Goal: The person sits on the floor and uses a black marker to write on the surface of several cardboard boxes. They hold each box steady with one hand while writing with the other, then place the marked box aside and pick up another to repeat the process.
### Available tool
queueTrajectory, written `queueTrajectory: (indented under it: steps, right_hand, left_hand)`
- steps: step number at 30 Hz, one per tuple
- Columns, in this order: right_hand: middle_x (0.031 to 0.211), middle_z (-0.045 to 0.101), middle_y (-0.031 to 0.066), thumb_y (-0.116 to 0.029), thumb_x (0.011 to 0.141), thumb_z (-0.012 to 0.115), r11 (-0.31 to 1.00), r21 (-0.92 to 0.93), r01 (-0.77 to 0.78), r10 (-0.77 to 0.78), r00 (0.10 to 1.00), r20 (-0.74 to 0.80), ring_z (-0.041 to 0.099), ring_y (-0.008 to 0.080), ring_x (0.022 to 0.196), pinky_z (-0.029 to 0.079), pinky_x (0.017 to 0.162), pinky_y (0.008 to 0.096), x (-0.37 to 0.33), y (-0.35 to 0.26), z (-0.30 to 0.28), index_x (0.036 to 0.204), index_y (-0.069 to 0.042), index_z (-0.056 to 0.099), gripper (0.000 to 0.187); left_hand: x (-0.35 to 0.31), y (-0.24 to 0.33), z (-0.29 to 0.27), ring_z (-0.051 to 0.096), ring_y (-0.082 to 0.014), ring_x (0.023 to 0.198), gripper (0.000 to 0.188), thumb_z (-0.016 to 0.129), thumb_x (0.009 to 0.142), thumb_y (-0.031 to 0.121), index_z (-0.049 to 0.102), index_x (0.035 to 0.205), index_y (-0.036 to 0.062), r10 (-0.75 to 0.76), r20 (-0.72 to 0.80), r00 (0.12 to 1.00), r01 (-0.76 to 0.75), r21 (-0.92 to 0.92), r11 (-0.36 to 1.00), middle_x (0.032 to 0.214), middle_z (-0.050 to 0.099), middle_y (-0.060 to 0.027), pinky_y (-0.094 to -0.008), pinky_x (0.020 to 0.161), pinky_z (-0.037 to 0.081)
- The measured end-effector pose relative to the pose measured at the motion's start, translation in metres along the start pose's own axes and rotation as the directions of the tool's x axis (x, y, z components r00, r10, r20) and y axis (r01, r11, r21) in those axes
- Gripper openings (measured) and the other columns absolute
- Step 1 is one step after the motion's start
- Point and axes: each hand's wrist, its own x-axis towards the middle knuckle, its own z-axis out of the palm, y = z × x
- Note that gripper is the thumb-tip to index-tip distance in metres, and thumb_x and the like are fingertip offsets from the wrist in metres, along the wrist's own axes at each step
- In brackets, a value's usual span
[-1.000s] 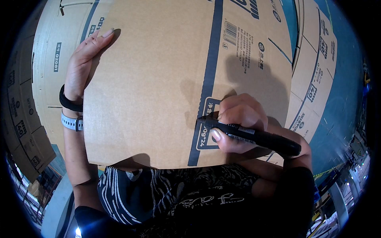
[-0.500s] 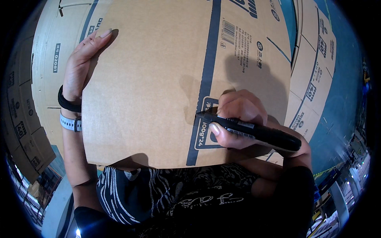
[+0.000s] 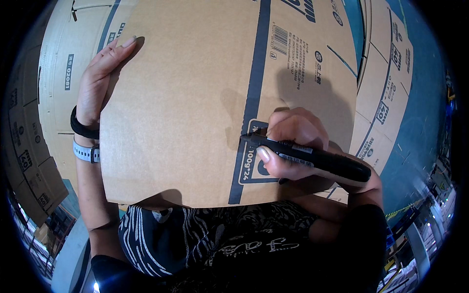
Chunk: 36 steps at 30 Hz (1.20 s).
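At the far left, a shaded piece of printed cardboard (image 3: 31,156) lies in dim light, and beside it a pale carton panel (image 3: 53,112) with a dark printed block reaches behind the person's left hand (image 3: 102,73). A black band (image 3: 80,126) and, below it, a pale blue watch strap (image 3: 86,150) circle that wrist. The left fingers are closed on the left edge of a large brown cardboard sheet (image 3: 171,107): the thumb lies over the edge, while the other fingers are mostly hidden, so their exact spread cannot be told. The sheet fills the middle of the view, slightly bowed, its near edge just in front of a black-and-white patterned garment (image 3: 156,239). Right of the sheet's middle runs a dark blue stripe (image 3: 256,78), with a barcode (image 3: 279,40) printed further right. A black marker (image 3: 322,163) slants across the sheet's lower right part, its tip at the stripe's left edge beside a framed print; whether the tip touches cannot be told. The right hand (image 3: 298,132) has its fingers curled firmly around the marker, near the tip, thumb underneath. Further right, more printed cardboard (image 3: 386,88) lies beside a blue-green area (image 3: 422,97).
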Motion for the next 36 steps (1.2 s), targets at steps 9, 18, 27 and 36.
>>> queueTrajectory:
  steps: [9, 18, 27, 36]
  right_hand:
    - [0.051, 0.045, 0.0028, -0.007, 0.066, 0.061, 0.996, 0.028, -0.084, 0.084, 0.996, 0.015, 0.038, 0.0085, 0.037, 0.027, 0.036, 0.0235, -0.001, 0.001, -0.002, 0.078, -0.008, 0.044, 0.021]
    - [0.052, 0.046, 0.0031, -0.007, 0.068, 0.06, 0.995, 0.052, -0.087, 0.087, 0.996, 0.016, 0.04, 0.0082, 0.039, 0.029, 0.037, 0.0233, 0.002, 0.004, -0.003, 0.079, -0.008, 0.044, 0.02]
    - [0.054, 0.047, 0.004, -0.007, 0.069, 0.061, 0.99, -0.018, -0.138, 0.138, 0.99, 0.03, 0.044, 0.0092, 0.041, 0.033, 0.04, 0.0245, 0.005, 0.0, -0.007, 0.08, -0.008, 0.042, 0.021]
    - [0.057, 0.048, 0.0053, -0.009, 0.071, 0.06, 0.978, 0.004, -0.207, 0.206, 0.978, 0.013, 0.047, 0.0107, 0.045, 0.035, 0.044, 0.0256, 0.005, -0.002, -0.007, 0.079, -0.008, 0.042, 0.02]
  left_hand:
    - [0.0, 0.003, 0.0, 0.044, -0.0193, 0.109, 0.03, 0.042, 0.087, 0.016, 0.049, 0.109, -0.0036, 0.001, 0.026, 1.0, -0.002, 0.04, 0.999, 0.111, 0.05, -0.0143, -0.0283, 0.099, 0.026]
    - [-0.001, 0.001, -0.005, 0.045, -0.0188, 0.108, 0.03, 0.042, 0.087, 0.017, 0.05, 0.109, -0.0022, 0.012, 0.043, 0.999, -0.015, 0.074, 0.997, 0.111, 0.05, -0.0134, -0.0284, 0.099, 0.027]
    - [-0.002, 0.003, 0.001, 0.045, -0.0188, 0.108, 0.03, 0.043, 0.086, 0.017, 0.05, 0.108, -0.0029, 0.005, 0.015, 1.0, -0.005, 0.028, 1.0, 0.111, 0.05, -0.0136, -0.0285, 0.099, 0.026]
    - [-0.002, 0.003, 0.001, 0.045, -0.019, 0.108, 0.03, 0.043, 0.086, 0.017, 0.05, 0.108, -0.003, 0.012, 0.022, 1.0, -0.013, 0.037, 0.999, 0.11, 0.05, -0.0132, -0.0286, 0.099, 0.026]
